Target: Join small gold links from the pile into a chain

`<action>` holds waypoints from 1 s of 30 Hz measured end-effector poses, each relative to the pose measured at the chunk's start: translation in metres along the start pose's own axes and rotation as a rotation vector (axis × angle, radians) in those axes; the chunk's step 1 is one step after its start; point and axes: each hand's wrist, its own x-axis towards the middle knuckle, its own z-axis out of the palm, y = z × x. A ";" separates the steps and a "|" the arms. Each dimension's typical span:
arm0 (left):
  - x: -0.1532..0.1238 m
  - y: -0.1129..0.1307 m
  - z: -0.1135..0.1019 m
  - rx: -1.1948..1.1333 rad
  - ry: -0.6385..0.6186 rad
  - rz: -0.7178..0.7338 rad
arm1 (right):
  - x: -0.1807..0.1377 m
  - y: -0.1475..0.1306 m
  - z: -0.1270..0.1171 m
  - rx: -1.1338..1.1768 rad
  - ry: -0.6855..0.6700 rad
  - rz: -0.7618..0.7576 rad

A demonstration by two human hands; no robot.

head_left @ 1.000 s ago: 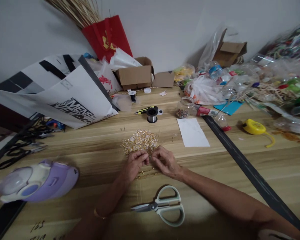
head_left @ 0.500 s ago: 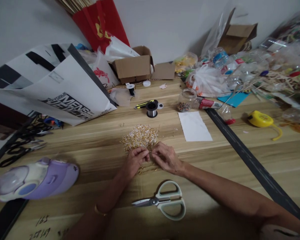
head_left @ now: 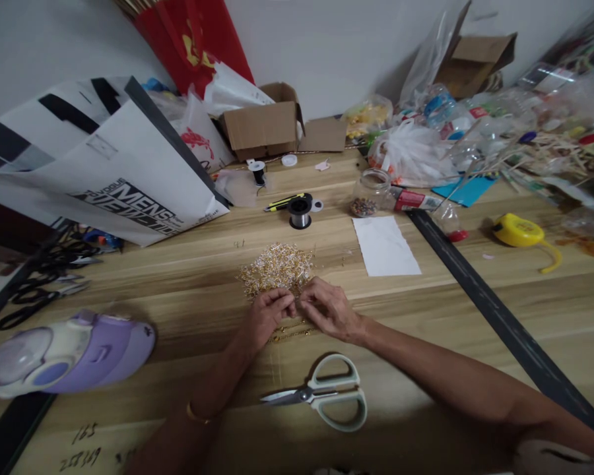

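My left hand (head_left: pixel 267 316) and my right hand (head_left: pixel 327 308) meet fingertip to fingertip at the near edge of a heap of small gold and clear beads (head_left: pixel 276 268) on the wooden table (head_left: pixel 178 290). Both hands are closed in a pinch on something tiny that I cannot make out. A short gold chain piece (head_left: pixel 290 334) lies on the wood just under the hands. Pale green scissors (head_left: pixel 321 396) rest shut a little nearer to me.
A purple and white device (head_left: pixel 64 356) sits at the near left, black scissors (head_left: pixel 34 297) beyond it. Behind the beads stand a wire spool (head_left: pixel 299 213), a glass jar (head_left: pixel 367 196), a white paper sheet (head_left: pixel 385 245) and a white shopping bag (head_left: pixel 109 171). A yellow tape measure (head_left: pixel 517 232) and plastic clutter fill the right.
The view has tilted slightly, so everything sits a little lower and closer. Both hands stay pinched together at the bead heap with only small finger movement.
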 end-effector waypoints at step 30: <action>-0.001 0.000 0.000 0.090 0.020 0.006 | -0.001 0.002 0.001 -0.022 -0.023 0.009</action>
